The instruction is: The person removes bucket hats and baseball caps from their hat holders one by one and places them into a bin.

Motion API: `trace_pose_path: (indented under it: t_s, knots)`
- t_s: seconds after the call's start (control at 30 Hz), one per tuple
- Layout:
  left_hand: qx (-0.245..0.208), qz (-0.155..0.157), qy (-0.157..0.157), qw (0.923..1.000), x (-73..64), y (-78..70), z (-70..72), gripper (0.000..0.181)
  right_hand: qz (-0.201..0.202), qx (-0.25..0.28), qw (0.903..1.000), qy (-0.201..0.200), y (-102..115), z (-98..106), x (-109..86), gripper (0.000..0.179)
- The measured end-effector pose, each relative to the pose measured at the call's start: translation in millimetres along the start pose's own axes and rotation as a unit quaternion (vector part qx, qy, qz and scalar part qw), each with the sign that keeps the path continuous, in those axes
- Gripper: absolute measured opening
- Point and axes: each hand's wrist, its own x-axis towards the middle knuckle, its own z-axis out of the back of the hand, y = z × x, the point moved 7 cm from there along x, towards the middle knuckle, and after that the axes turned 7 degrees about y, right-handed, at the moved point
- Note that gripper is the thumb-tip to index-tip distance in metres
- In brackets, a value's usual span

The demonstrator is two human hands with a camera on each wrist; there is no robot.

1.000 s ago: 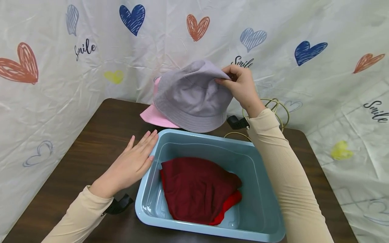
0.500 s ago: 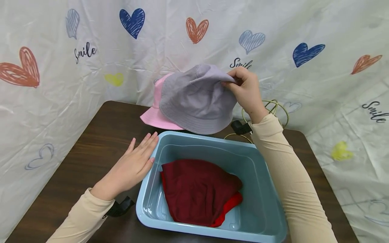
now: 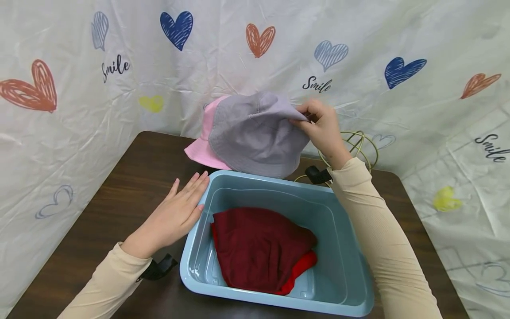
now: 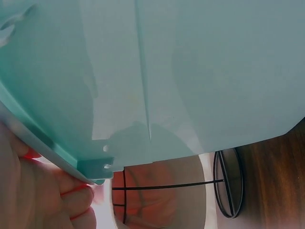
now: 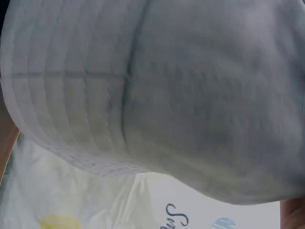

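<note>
A grey bucket hat [image 3: 255, 137] leans over a pink bucket hat [image 3: 204, 146] behind the basin. My right hand [image 3: 322, 128] pinches the grey hat's fabric at its upper right between thumb and fingers; the hat fills most of the right wrist view [image 5: 190, 95]. With straight fingers, my left hand [image 3: 171, 217] rests against the left rim of the light blue plastic basin [image 3: 279, 300]. Inside the basin lie a folded dark red cloth item [image 3: 260, 248] and a bright red one [image 3: 304, 265] partly under it. What holds the pink hat up is hidden in the head view.
A gold wire stand [image 3: 360, 144] stands at the back right, partly behind my right forearm. Dark wire loops [image 4: 231, 183] show in the left wrist view below the basin wall. The dark wooden table [image 3: 131, 186] ends at a white curtain [image 3: 223, 57] printed with hearts.
My right hand has lowered the grey hat slightly and shifted it a little right, so more of the pink hat's crown shows. My left hand stays at the basin rim.
</note>
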Motion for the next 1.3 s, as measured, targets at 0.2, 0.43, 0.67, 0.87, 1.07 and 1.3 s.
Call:
trace_pose_path:
  t_s: [0.2, 0.43, 0.67, 0.87, 1.07, 1.3]
  knots:
    - [0.001, -0.004, 0.001, 1.0000, 2.4, 0.2, -0.8, 0.061, 0.011, 0.017, 0.9986, 0.049, -14, -3, -10.1, 0.006]
    - [-0.007, -0.003, 0.001, 1.0000, 1.8, 1.3, -2.7, 0.060, 0.025, 0.045, 0.9929, 0.107, -9, -12, -15.9, 0.006]
    - [-0.005, -0.006, 0.000, 1.0000, 1.8, 1.1, -2.6, 0.061, 0.028, 0.043, 0.9844, 0.168, -1, -23, -21.5, 0.035]
    - [-0.004, -0.009, -0.003, 0.9999, 2.6, 0.6, -2.5, 0.060, 0.059, 0.028, 0.9804, 0.186, 12, -32, -26.8, 0.058]
    - [-0.005, -0.004, 0.005, 1.0000, 1.7, 1.8, -4.5, 0.059, 0.092, -0.027, 0.9710, 0.219, 24, -43, -33.7, 0.039]
    - [-0.009, -0.009, -0.001, 0.9999, 2.7, 1.4, -4.5, 0.058, 0.092, -0.049, 0.9604, 0.258, 22, -45, -51.9, 0.020]
